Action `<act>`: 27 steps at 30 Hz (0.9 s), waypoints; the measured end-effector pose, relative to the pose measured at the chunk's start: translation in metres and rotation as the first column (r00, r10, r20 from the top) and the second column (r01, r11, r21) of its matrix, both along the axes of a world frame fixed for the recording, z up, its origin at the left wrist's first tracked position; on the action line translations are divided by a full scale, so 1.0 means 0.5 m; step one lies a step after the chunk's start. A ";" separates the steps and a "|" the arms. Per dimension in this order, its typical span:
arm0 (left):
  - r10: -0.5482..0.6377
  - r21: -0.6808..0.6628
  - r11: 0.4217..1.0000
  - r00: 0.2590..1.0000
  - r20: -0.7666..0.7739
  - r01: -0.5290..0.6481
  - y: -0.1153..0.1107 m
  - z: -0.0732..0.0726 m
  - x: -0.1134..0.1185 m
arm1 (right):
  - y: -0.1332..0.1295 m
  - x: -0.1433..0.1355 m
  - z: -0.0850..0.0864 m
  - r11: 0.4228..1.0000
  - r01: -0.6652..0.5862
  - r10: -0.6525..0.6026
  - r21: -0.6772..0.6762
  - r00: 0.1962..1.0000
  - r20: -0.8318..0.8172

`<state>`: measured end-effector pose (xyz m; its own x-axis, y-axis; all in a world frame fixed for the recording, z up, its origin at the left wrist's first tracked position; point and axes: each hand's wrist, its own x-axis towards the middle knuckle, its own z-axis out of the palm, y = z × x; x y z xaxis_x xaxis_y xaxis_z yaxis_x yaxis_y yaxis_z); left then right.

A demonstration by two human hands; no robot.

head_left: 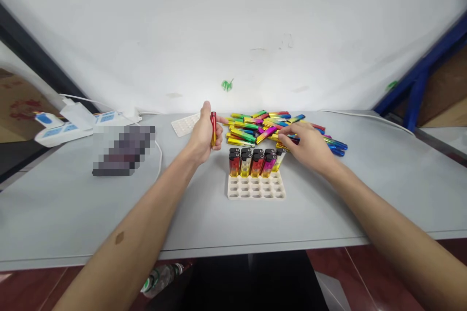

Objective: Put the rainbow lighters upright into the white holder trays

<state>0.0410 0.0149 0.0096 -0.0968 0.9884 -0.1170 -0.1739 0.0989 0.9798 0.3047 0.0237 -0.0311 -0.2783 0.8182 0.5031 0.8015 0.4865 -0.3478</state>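
My left hand [206,131] is closed around a shiny red and gold lighter case [213,129], held upright with the thumb raised. My right hand [306,143] is at the right part of a pile of shiny metallic lighter cases [244,134]. Its thumb and index finger are apart at the cases, and the other fingers are partly hidden. Just below the pile, a white slotted tray [256,189] holds several lighters [257,163] with black tops and red, yellow and pink bodies. The yellow lighter [279,160] at its right end leans to the right, close below my right hand.
A second white tray [184,125] lies behind my left hand. To the left are a pixelated dark object [124,150] and a white power strip [105,119] with cables. A white wall [233,34] rises behind the grey table [197,223]. A plastic bottle [162,279] is below the front edge.
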 end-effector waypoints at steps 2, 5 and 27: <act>0.010 -0.019 1.000 0.999 0.044 -0.009 0.003 -0.003 -0.002 | 0.003 0.005 -0.002 1.000 0.004 -0.004 0.001 0.999 0.046; -0.005 0.016 1.000 0.999 0.034 0.005 0.004 -0.008 -0.001 | 0.004 0.010 -0.002 1.000 0.010 -0.010 -0.007 0.998 0.068; 0.091 0.049 0.994 0.990 0.107 -0.097 -0.005 0.005 0.002 | 0.002 0.010 -0.003 0.999 -0.006 0.009 -0.041 0.998 0.068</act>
<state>0.0423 0.0123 0.0122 -0.1798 0.9806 -0.0782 -0.2817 0.0248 0.9592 0.3099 0.0248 -0.0324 -0.3173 0.8354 0.4488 0.8204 0.4792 -0.3120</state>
